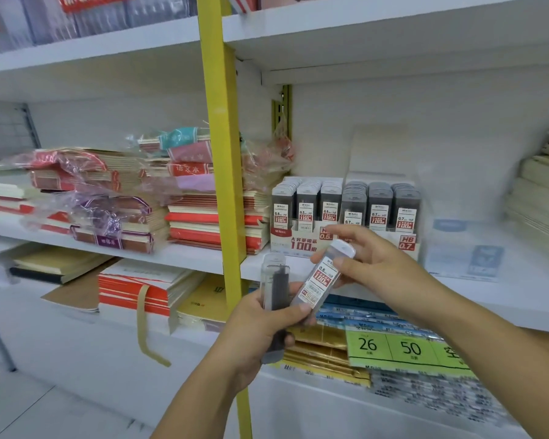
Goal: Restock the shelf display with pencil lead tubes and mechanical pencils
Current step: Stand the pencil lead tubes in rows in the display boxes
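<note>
Leaning up to the right, a clear plastic lead tube with a red-and-white label [322, 278] is pinched near its white cap by the right hand [371, 264], its lower end under the thumb of the left hand [263, 324]. That hand also grips a second, upright clear tube [276, 285], both held just before the white cardboard display box [301, 245] on the shelf.

Both hands [262, 327] [373, 264] close together, fingers curled

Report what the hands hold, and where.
Left hand holds the dark tube low down, plus the labelled tube at its base; right hand pinches it near the cap.
</note>
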`<state>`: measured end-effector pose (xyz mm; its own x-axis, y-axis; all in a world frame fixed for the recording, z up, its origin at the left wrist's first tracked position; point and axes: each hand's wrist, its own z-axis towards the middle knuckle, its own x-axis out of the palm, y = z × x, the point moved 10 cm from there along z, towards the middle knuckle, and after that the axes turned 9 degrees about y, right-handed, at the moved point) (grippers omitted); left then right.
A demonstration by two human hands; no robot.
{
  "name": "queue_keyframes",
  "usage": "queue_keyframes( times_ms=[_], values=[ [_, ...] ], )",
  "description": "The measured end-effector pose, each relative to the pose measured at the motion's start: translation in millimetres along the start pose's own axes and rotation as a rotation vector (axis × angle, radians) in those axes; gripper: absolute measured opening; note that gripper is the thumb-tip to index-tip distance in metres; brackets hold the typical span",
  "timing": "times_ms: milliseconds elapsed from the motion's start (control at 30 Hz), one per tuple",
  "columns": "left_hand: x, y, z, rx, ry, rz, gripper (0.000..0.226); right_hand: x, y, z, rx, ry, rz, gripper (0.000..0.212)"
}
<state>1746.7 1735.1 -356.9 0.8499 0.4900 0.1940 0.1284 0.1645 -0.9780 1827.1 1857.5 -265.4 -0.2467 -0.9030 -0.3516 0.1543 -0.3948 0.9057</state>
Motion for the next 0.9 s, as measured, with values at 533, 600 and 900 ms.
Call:
queue_keyframes(
  times_ms=[533, 600, 900],
  values=[
    [-23.4, -14.8, 9.0, 0.1, -0.167, 0.109, 0.022, -47.1, 121.0, 12.7, -0.475, -0.494, -0.561, 0.027],
    [-27.5, -15.8, 12.8, 0.103, -0.171, 0.127, 0.019, -39.7, 120.3, 40.0, -0.377, -0.401, -0.694, 0.025],
    [-21.1, -26.2, 23.3, 0.167, 0.016, -0.078, 0.029, -32.8, 83.2, 102.0, -0.075, -0.193, -0.971, 0.022]
  ],
)
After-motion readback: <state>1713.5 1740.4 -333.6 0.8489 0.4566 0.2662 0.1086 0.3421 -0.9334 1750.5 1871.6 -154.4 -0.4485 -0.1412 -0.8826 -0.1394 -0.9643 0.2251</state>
